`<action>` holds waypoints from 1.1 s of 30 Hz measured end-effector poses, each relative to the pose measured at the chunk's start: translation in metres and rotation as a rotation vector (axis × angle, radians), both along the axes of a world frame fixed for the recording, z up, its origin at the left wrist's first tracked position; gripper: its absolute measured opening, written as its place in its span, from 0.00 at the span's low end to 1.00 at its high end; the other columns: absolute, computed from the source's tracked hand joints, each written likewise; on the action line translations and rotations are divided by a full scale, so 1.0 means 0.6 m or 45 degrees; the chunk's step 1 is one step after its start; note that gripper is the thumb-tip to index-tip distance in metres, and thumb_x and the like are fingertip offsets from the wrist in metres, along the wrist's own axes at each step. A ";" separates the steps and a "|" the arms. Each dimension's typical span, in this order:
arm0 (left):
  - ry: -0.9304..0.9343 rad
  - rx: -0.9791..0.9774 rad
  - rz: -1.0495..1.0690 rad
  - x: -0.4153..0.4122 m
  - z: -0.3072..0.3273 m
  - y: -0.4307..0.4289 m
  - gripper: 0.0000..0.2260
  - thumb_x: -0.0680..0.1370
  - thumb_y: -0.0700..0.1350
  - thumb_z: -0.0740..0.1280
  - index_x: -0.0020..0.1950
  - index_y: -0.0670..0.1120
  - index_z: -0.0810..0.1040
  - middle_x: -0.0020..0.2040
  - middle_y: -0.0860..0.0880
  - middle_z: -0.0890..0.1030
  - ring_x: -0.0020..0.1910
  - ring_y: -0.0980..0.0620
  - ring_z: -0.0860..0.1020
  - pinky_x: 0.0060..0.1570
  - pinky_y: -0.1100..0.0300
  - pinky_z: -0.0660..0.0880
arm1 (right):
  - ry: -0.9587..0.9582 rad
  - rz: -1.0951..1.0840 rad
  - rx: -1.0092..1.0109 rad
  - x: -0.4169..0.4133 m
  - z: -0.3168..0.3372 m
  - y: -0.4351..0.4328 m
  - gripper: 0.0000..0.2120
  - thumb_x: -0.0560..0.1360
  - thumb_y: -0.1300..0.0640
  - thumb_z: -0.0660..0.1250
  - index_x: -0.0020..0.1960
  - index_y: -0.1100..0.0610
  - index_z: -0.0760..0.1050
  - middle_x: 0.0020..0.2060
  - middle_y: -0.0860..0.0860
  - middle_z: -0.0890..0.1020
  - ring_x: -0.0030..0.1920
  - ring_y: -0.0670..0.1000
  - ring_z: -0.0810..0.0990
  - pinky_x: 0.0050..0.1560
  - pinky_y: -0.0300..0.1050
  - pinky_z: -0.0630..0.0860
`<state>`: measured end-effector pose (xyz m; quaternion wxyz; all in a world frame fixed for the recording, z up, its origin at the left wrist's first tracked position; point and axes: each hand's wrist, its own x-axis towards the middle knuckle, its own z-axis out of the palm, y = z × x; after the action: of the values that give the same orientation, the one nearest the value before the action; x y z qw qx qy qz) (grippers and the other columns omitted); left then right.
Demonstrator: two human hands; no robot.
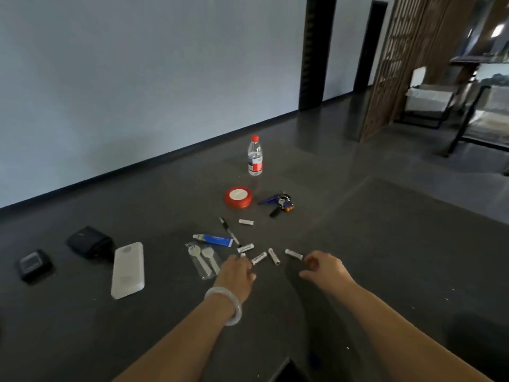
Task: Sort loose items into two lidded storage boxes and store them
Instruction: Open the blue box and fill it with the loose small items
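Head view: nothing looks sorted yet, and no boxes show. Batteries (259,257) lie scattered on the bench (385,271), nearer the person than the bottle (255,155), with pen (230,230), tube (213,239), spoons (205,259), keys (278,201) and tape (238,197) also loose. Left hand (237,274) curls its fingers over one battery; whether it grips, I cannot tell. Right hand (322,267) has fingers loosely curled just beside another, apparently holding nothing.

Dark surface (399,271) bare at right. Batteries (274,256) scattered centre; spoon packet (205,261), tube (216,240), pen (229,230) crowd left; bottle (255,155) upright well behind.
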<state>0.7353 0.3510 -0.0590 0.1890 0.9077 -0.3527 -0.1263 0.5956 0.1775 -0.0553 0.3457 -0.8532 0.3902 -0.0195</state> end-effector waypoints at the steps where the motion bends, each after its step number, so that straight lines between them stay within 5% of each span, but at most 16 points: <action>1: -0.026 0.007 0.015 0.014 -0.010 -0.001 0.14 0.79 0.47 0.67 0.64 0.47 0.74 0.61 0.46 0.71 0.62 0.47 0.72 0.64 0.55 0.69 | 0.010 -0.031 0.006 0.017 -0.007 0.000 0.22 0.72 0.52 0.74 0.63 0.52 0.73 0.56 0.50 0.76 0.52 0.48 0.76 0.50 0.39 0.73; 7: -0.102 0.011 -0.069 0.056 -0.061 -0.040 0.23 0.77 0.52 0.68 0.69 0.50 0.68 0.66 0.48 0.64 0.66 0.46 0.64 0.67 0.54 0.65 | 0.038 -0.241 0.057 0.082 -0.059 -0.010 0.35 0.68 0.51 0.77 0.71 0.52 0.66 0.67 0.54 0.63 0.65 0.57 0.70 0.64 0.51 0.72; 14: -0.180 -0.056 -0.031 0.081 -0.092 -0.074 0.28 0.73 0.56 0.71 0.69 0.53 0.66 0.67 0.49 0.60 0.66 0.47 0.62 0.64 0.54 0.68 | 0.049 -0.274 0.024 0.123 -0.092 -0.012 0.42 0.62 0.42 0.79 0.71 0.53 0.66 0.64 0.53 0.63 0.68 0.56 0.64 0.68 0.50 0.66; 21: -0.154 -0.119 -0.065 0.101 -0.106 -0.075 0.29 0.72 0.55 0.72 0.69 0.53 0.65 0.67 0.48 0.61 0.65 0.48 0.62 0.63 0.55 0.67 | -0.036 -0.334 -0.016 0.155 -0.101 0.013 0.34 0.66 0.48 0.79 0.66 0.55 0.68 0.61 0.52 0.65 0.61 0.54 0.72 0.63 0.47 0.71; 28: -0.135 -0.135 -0.064 0.106 -0.110 -0.075 0.28 0.73 0.56 0.72 0.69 0.53 0.66 0.66 0.48 0.62 0.64 0.48 0.63 0.63 0.55 0.68 | -0.118 -0.397 -0.082 0.164 -0.101 0.022 0.16 0.71 0.55 0.75 0.56 0.55 0.74 0.55 0.51 0.71 0.47 0.48 0.73 0.46 0.40 0.70; 33: -0.188 -0.043 -0.008 0.116 -0.106 -0.079 0.33 0.71 0.62 0.70 0.70 0.50 0.64 0.66 0.47 0.63 0.65 0.46 0.64 0.64 0.53 0.68 | -0.081 -0.374 -0.053 0.172 -0.098 0.013 0.15 0.73 0.57 0.73 0.57 0.54 0.75 0.55 0.52 0.71 0.48 0.49 0.73 0.47 0.41 0.70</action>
<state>0.8051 0.3038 -0.1223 0.1774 0.9101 -0.3706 -0.0535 0.6989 0.1851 -0.1139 0.3335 -0.7928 0.4991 -0.1051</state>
